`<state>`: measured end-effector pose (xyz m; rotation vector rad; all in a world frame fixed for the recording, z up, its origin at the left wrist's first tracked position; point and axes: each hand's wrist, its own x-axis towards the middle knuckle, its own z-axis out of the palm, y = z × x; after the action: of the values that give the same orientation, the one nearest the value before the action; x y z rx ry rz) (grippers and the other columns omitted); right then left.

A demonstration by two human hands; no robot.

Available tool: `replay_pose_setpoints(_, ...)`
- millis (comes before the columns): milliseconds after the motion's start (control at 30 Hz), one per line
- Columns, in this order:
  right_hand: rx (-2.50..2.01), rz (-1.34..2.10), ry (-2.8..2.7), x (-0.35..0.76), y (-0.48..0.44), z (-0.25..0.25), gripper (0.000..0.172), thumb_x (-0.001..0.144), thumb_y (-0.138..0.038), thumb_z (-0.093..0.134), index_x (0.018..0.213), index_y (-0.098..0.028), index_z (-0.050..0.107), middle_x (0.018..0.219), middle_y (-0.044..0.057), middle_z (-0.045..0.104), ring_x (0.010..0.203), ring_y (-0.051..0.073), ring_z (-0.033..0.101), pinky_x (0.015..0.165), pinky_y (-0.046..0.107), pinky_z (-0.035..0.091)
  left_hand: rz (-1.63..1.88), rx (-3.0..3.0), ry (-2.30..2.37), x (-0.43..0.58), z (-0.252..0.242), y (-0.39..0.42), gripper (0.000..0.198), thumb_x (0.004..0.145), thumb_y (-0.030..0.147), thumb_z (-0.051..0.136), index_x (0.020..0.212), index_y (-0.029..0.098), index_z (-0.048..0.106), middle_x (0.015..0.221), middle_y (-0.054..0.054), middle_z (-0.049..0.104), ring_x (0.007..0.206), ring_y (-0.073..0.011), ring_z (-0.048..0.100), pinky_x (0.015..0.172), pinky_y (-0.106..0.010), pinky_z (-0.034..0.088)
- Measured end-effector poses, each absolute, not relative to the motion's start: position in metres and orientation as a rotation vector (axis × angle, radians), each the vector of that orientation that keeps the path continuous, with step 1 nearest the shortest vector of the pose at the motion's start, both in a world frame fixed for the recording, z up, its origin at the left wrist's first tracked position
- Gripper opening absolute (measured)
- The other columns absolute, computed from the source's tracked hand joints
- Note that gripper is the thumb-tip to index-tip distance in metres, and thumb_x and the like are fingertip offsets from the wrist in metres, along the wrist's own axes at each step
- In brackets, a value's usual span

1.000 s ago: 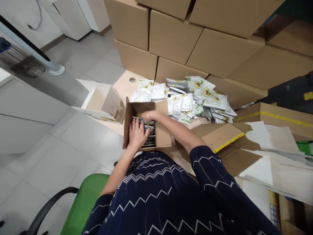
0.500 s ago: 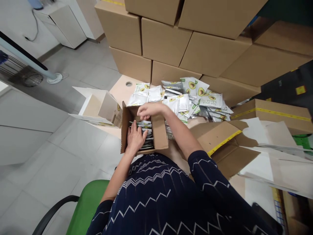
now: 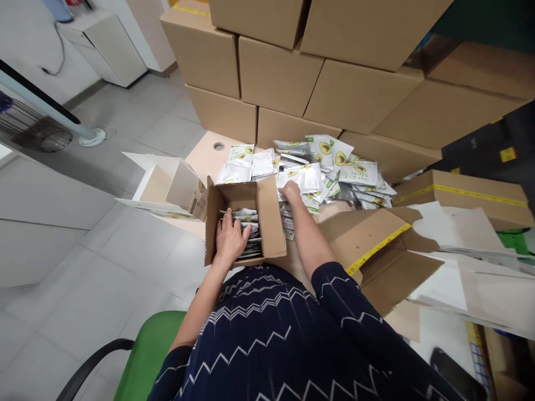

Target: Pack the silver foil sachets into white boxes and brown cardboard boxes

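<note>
An open cardboard box (image 3: 271,223) stands at the table's front edge, with a row of upright sachets (image 3: 253,245) inside. My left hand (image 3: 230,236) lies over that row with its fingers spread, touching the sachets. To the right of the box, my right hand (image 3: 291,191) is at the front of a heap of white and silver sachets with avocado prints (image 3: 359,172). Its fingertips are hidden among the sachets, so whether it grips one does not show. Flat sachets (image 3: 241,155) lie behind the box.
An open white carton (image 3: 161,184) is left of the box. Stacked closed cardboard boxes (image 3: 276,75) form a wall behind. An open cardboard box (image 3: 376,239) and white cartons (image 3: 463,223) are at right. A green chair (image 3: 152,345) is at lower left.
My right hand has moved right, from above the open box to the sachet heap. My left hand stays on the sachets in the box. The view has shifted slightly.
</note>
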<state>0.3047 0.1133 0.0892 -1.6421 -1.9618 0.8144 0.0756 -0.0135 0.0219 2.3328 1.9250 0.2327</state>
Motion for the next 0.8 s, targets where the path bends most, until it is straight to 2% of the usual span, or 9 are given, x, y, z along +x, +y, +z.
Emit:
replay_pose_setpoints(100,-1.833,0.804,-1.99,0.308,0.116,0.058,0.043,0.095,-0.044,0.051,0.081,-0.008,0.068,0.074,0.013,0.07,0.074,0.014,0.069,0.07,0.018,0.05,0.218,2.334,1.933,0.076,0.022,-0.013,0.048,0.098,0.05,0.039,0.108,0.011,0.065,0.155,-0.026,0.035,0.14,-0.0371,0.042,0.113,-0.054,0.037)
replay_pose_setpoints(267,-2.302,0.886,-1.861,0.313,0.138,0.021,0.032,0.094,-0.024,0.047,0.1,-0.003,0.071,0.083,0.02,0.073,0.069,0.02,0.069,0.06,0.026,0.052,0.208,2.332,1.939,0.076,0.022,-0.013,0.049,0.098,0.05,0.038,0.109,0.011,0.065,0.155,-0.025,0.037,0.14,-0.0371,0.043,0.112,-0.054,0.037)
replay_pose_setpoints(400,-2.298,0.874,-1.828,0.325,0.15,0.011,0.042,0.094,-0.017,0.036,0.123,-0.003,0.065,0.102,0.019,0.073,0.08,0.02,0.07,0.067,0.024,0.054,0.224,2.314,1.941,0.077,0.022,-0.013,0.047,0.097,0.05,0.04,0.108,0.012,0.066,0.155,-0.023,0.037,0.14,-0.0366,0.043,0.113,-0.054,0.037)
replay_pose_setpoints(467,-2.302,0.818,-1.796,0.336,0.154,0.016,0.044,0.094,-0.017,0.036,0.127,-0.004,0.062,0.112,0.02,0.071,0.093,0.022,0.069,0.076,0.027,0.054,0.224,2.311,1.935,0.077,0.023,-0.013,0.047,0.097,0.049,0.04,0.108,0.011,0.066,0.155,-0.024,0.037,0.14,-0.037,0.042,0.113,-0.054,0.037)
replay_pose_setpoints(600,-2.292,0.583,-1.743,0.357,0.156,0.041,0.04,0.094,-0.017,0.038,0.124,-0.007,0.063,0.123,0.02,0.067,0.112,0.027,0.063,0.094,0.031,0.049,0.25,2.307,1.925,0.077,0.023,-0.013,0.047,0.097,0.048,0.039,0.106,0.011,0.066,0.155,-0.025,0.036,0.14,-0.0381,0.042,0.112,-0.055,0.037)
replay_pose_setpoints(800,-1.904,0.371,-1.7,0.366,0.142,0.092,0.043,0.097,-0.028,0.033,0.127,-0.012,0.059,0.116,0.014,0.068,0.107,0.024,0.063,0.093,0.036,0.05,0.262,2.315,1.94,0.077,0.021,-0.014,0.046,0.097,0.048,0.041,0.106,0.012,0.066,0.155,-0.024,0.038,0.139,-0.0375,0.043,0.111,-0.055,0.038)
